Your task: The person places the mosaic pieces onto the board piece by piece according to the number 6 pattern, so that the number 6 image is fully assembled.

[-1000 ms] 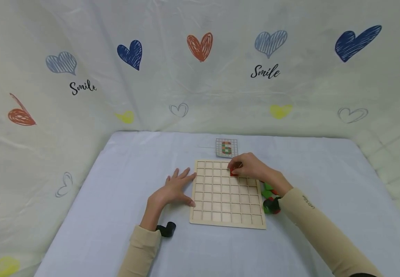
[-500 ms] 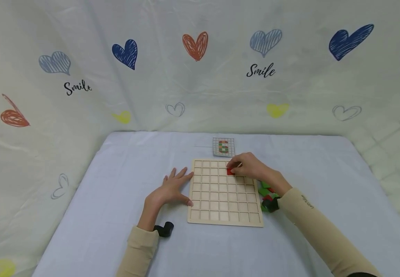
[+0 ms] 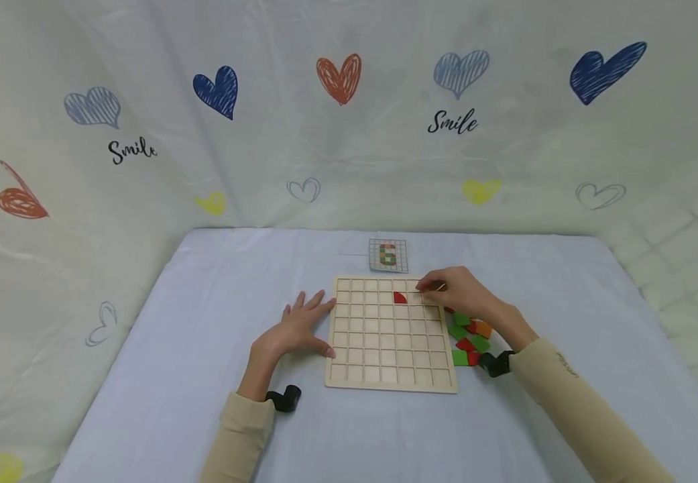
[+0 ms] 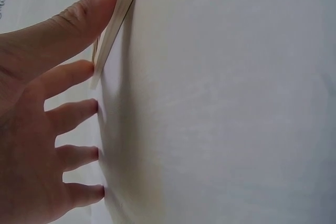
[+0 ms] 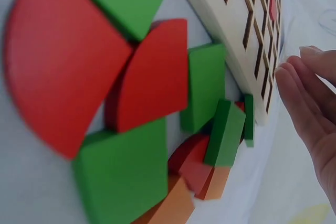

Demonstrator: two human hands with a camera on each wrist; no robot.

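A wooden grid board (image 3: 379, 341) lies on the white-covered table. One red quarter-circle tile (image 3: 399, 298) sits in a cell of its second row from the far edge. My left hand (image 3: 294, 333) rests at the board's left side, fingers spread. In the left wrist view its thumb (image 4: 79, 17) touches the wooden edge, and several fingertips are on the cloth. My right hand (image 3: 463, 292) hovers over the board's far right corner, thumb near the fingertips. Nothing shows between those fingers in the right wrist view.
Right of the board lie loose tiles: a green one (image 5: 126, 166), a red quarter-circle (image 5: 58, 51) and an orange one (image 5: 173, 203) among several. Behind the board lies a small card (image 3: 387, 255) printed with a coloured figure on a grid. A white curtain with hearts hangs behind.
My right hand has let go of the red quarter-circle tile and moved right, leaving the tile in its cell. My left hand keeps its place at the board.
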